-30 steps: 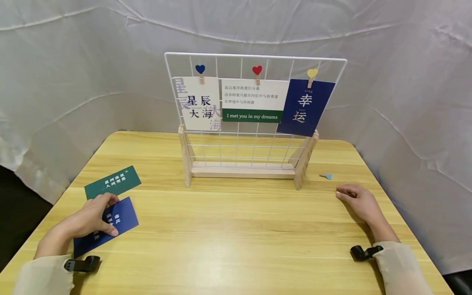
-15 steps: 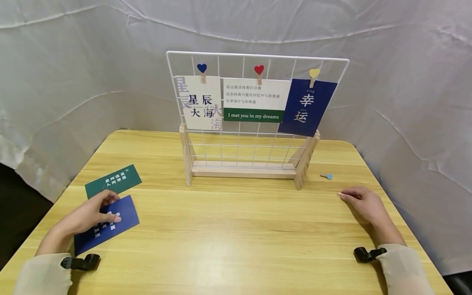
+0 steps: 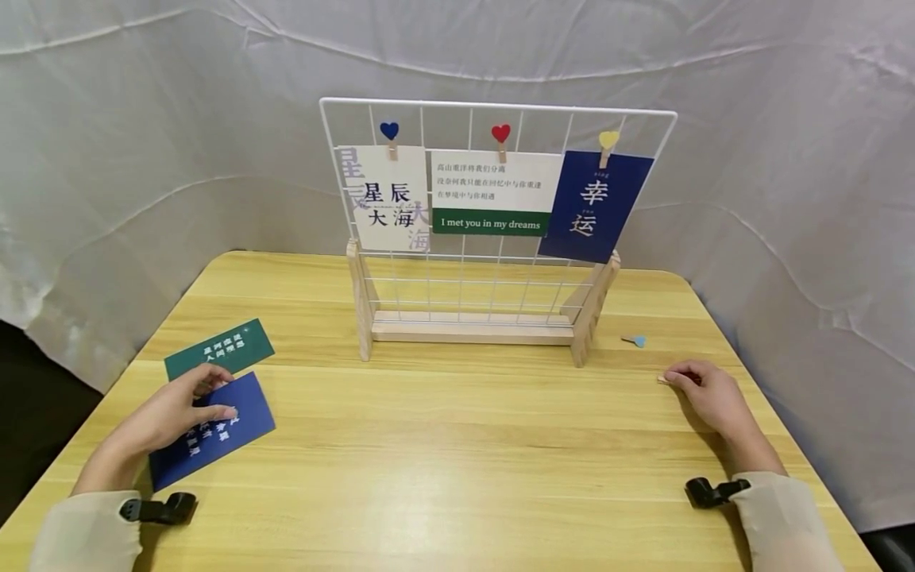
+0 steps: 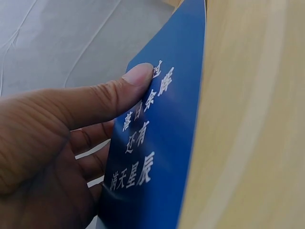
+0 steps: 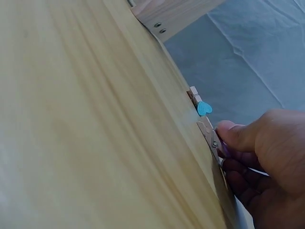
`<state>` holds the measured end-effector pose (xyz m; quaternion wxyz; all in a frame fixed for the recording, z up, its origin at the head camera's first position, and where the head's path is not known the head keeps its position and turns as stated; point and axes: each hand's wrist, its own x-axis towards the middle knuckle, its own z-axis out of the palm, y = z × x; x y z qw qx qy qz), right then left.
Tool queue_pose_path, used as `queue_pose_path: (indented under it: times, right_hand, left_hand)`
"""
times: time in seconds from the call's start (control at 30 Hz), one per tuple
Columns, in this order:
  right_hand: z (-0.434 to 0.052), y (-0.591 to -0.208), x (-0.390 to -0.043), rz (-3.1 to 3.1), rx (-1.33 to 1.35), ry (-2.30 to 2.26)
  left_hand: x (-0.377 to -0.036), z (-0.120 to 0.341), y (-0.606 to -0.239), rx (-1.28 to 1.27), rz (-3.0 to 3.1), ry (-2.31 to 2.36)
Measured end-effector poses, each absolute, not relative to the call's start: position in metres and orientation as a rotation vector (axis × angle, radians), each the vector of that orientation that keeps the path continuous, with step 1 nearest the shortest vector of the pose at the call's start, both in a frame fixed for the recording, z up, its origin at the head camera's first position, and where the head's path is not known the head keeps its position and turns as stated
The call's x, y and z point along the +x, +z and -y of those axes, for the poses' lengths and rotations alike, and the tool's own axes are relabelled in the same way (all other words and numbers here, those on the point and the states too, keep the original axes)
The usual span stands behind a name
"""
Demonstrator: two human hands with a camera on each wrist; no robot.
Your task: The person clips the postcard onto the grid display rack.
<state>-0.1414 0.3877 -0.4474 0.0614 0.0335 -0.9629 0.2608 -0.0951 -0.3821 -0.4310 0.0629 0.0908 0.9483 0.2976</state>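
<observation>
A: Your left hand (image 3: pixel 167 413) sits at 8 o'clock on the light wooden table (image 3: pixel 443 445). Grip?

B: Thumb pressed on top, fingers curled beneath: you pinch the dark blue rectangular card with white characters (image 3: pixel 214 429), its near part on the tabletop.

A: Neighbours?

B: The dark green card (image 3: pixel 218 349) lies just beyond, at 10 o'clock. The white wire grid on its wooden stand (image 3: pixel 493 238) stands at 12, with 3 cards pegged on.

A: Your right hand (image 3: pixel 708 393)?

B: At 3 o'clock, fingers curled together, pinching a small wooden clothespin (image 5: pixel 211 140). A light blue heart-topped clothespin (image 3: pixel 635 342) lies near, toward 2.
</observation>
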Motion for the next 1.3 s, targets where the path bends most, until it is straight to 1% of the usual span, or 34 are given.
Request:
queue_pose_path:
  times: [0.33, 0.9, 1.3]
  right_hand:
    - [-0.392, -0.439, -0.137, 3.011, 0.179, 0.779]
    - [-0.391, -0.444, -0.137, 2.914, 0.153, 0.702]
    - [-0.390, -0.444, -0.136, 2.901, 0.098, 0.834]
  left_hand:
    - [-0.095, 0.379, -0.430, 0.278, -2.889, 0.918]
    - [-0.096, 0.378, -0.426, 0.264, -2.901, 0.949]
    - [-0.101, 0.370, -0.411, 0.306, -2.935, 0.983]
